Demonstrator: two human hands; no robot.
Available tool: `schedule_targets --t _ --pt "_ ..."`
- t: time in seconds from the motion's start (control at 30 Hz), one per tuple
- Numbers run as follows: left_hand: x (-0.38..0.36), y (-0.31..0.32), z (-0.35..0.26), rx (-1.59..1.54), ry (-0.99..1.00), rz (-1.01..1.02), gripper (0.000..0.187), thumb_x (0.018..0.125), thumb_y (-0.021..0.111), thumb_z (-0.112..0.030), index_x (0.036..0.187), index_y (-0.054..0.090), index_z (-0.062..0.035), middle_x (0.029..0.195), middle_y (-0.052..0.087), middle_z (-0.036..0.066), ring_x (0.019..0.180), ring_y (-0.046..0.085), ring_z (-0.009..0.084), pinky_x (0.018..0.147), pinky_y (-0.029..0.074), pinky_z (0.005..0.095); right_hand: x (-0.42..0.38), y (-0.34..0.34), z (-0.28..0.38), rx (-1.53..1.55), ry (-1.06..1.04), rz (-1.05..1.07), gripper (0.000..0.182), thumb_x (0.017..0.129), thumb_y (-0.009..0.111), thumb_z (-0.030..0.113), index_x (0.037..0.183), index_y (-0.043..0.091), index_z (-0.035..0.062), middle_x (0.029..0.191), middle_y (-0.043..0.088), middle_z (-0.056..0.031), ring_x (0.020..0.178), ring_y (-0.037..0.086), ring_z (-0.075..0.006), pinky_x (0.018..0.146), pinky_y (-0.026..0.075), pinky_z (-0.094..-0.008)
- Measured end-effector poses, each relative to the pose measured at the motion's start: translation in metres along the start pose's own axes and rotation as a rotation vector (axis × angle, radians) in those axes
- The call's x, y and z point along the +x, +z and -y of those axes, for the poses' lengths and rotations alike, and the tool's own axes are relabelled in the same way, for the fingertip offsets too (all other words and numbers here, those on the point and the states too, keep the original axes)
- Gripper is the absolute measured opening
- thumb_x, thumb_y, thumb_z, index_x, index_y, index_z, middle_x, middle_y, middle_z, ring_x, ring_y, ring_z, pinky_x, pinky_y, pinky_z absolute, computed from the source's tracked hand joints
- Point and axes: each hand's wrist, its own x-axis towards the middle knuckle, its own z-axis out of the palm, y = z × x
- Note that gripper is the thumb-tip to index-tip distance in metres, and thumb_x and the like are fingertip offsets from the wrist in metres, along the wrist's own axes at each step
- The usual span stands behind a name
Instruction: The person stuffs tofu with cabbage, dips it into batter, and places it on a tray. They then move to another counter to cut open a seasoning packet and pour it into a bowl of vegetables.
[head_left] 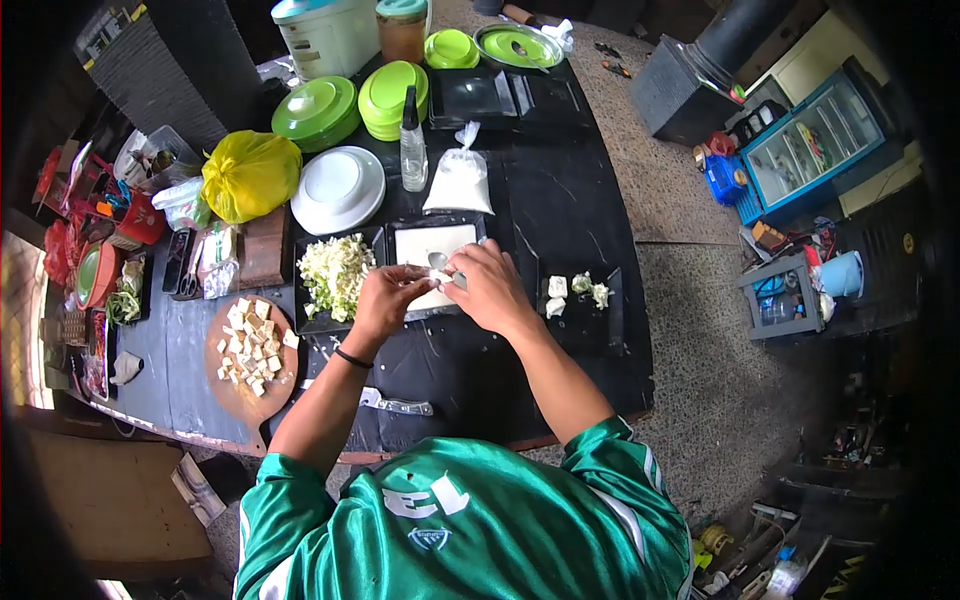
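Observation:
Over a black square tray of white batter (420,242), my left hand (388,300) and my right hand (487,285) meet, fingers closed on a small white piece (440,277). A spoon (437,259) lies in the batter just beyond the fingertips. Left of it stands a black tray of chopped white and green vegetables (337,275). Cut tofu cubes (257,345) cover a round wooden board (222,385). To the right, a black tray (590,325) holds several coated pieces (557,288).
A knife (400,404) lies near the front edge. Behind the batter are a bag of white powder (460,182), a spray bottle (412,150), white plates (338,190), green dishes (316,112) and a yellow bag (250,177). A glass-fronted cabinet (820,140) stands at the right.

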Motion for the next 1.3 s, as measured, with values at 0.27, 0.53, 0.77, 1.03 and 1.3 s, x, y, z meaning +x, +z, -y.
schedule_targets --t 0.27,0.53,0.77,1.03,1.3 --pt "0.004 -0.001 0.008 -0.099 -0.045 0.005 0.021 0.094 0.081 -0.015 0.103 0.080 0.0048 0.092 0.080 0.008 0.082 0.070 0.0077 0.074 0.054 0.0247 0.007 0.004 0.000 -0.001 -0.012 0.012 0.025 0.086 0.080 0.026 0.102 0.072 0.0090 0.110 0.067 -0.0056 0.114 0.059 -0.0286 0.094 0.046 -0.0452" --pt "0.007 -0.001 0.004 -0.268 -0.035 -0.043 0.015 0.096 0.079 -0.009 0.103 0.078 0.0042 0.095 0.079 0.007 0.084 0.070 0.0083 0.076 0.054 0.0240 0.014 0.012 -0.012 0.347 0.105 0.054 0.033 0.088 0.081 0.031 0.102 0.074 0.0014 0.112 0.072 -0.0146 0.115 0.059 -0.0338 0.103 0.047 -0.0436" --pt "0.010 0.001 -0.009 -0.309 0.016 -0.011 0.026 0.096 0.077 -0.009 0.118 0.075 0.0057 0.112 0.077 0.009 0.100 0.070 0.0134 0.090 0.056 0.0276 -0.003 -0.010 -0.021 0.336 0.202 0.006 0.033 0.087 0.080 0.029 0.103 0.074 0.0006 0.113 0.072 -0.0099 0.110 0.060 -0.0295 0.101 0.047 -0.0402" --pt "0.009 -0.005 0.006 0.569 0.374 -0.104 0.031 0.089 0.082 -0.033 0.111 0.080 -0.0118 0.103 0.076 0.014 0.094 0.070 0.0321 0.081 0.055 0.0422 -0.095 -0.073 -0.074 0.219 0.429 -0.242 0.029 0.085 0.080 0.024 0.100 0.074 -0.0002 0.107 0.072 -0.0157 0.103 0.062 -0.0348 0.094 0.048 -0.0432" --pt "-0.001 0.011 0.004 0.448 0.270 -0.096 0.024 0.090 0.080 -0.026 0.107 0.079 -0.0092 0.110 0.077 0.011 0.106 0.067 0.0351 0.098 0.051 0.0442 -0.186 -0.066 -0.114 -0.119 0.852 -0.282 0.037 0.088 0.077 0.035 0.102 0.076 0.0009 0.113 0.072 -0.0184 0.109 0.061 -0.0397 0.097 0.048 -0.0483"
